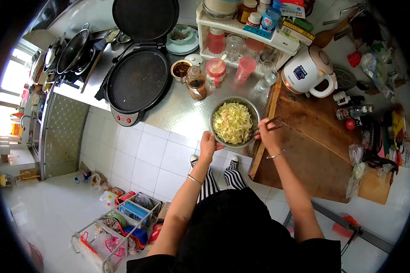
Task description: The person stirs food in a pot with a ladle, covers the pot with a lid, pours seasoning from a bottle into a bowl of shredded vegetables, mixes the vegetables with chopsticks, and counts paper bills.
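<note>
A round metal bowl (212, 130) full of shredded pale green cabbage (233, 122) is at the front edge of the steel counter. My left hand (208, 146) grips its near left rim. On the bowl's right side is my right hand (269, 135), closed round dark chopsticks (275, 128) whose upper ends point right; their tips are hidden. Behind the bowl stand a glass jar with a brown seasoning (196, 83), a red-lidded jar (215, 68) and a small bowl of dark sauce (181, 69).
An open electric griddle (138, 81) lies to the left. A wooden board (305, 145) and a white kettle (305, 72) are on the right. Behind is a white shelf (255, 38) with jars and boxes. A wire rack (118, 232) stands on the floor.
</note>
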### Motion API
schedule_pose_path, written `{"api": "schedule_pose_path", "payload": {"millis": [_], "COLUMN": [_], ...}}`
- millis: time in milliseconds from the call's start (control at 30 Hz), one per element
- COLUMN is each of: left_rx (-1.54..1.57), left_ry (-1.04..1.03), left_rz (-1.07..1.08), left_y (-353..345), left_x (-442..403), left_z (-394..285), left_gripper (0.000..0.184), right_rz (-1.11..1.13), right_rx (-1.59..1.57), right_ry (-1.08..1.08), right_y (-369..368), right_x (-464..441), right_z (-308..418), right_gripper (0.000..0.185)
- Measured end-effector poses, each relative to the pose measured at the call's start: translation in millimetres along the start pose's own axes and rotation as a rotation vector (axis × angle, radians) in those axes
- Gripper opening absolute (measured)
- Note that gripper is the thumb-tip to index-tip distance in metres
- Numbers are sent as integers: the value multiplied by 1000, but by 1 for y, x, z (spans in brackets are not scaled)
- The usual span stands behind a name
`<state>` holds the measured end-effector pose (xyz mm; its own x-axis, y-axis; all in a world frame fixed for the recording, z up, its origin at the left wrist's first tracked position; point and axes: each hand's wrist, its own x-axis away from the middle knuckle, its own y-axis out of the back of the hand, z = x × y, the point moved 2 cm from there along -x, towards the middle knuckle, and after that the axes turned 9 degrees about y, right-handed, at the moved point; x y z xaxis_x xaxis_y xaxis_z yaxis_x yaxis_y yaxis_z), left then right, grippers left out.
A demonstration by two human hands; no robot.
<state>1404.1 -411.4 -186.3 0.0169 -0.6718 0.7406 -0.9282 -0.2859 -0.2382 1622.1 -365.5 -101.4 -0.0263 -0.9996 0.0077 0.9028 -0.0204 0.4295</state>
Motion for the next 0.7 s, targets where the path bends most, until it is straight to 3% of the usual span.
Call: {"api": "schedule_pose_path", "payload": {"millis": [67, 167, 700], "left_rx": [-24, -32, -85], "left_ry": [5, 1, 42], "left_rz": [-11, 3, 3], "left_y": [-1, 1, 3], "left_x": [1, 3, -5], "left_z": [-1, -4, -6], "left_gripper": [13, 13, 14], "right_rz": [17, -36, -117], "right_rx": [-67, -93, -171], "right_ry": [-93, -44, 21], "right_y": [-21, -32, 7], "right_x": [7, -4, 7], "right_z": [-19, -4, 9], "right_gripper": [22, 23, 20]}}
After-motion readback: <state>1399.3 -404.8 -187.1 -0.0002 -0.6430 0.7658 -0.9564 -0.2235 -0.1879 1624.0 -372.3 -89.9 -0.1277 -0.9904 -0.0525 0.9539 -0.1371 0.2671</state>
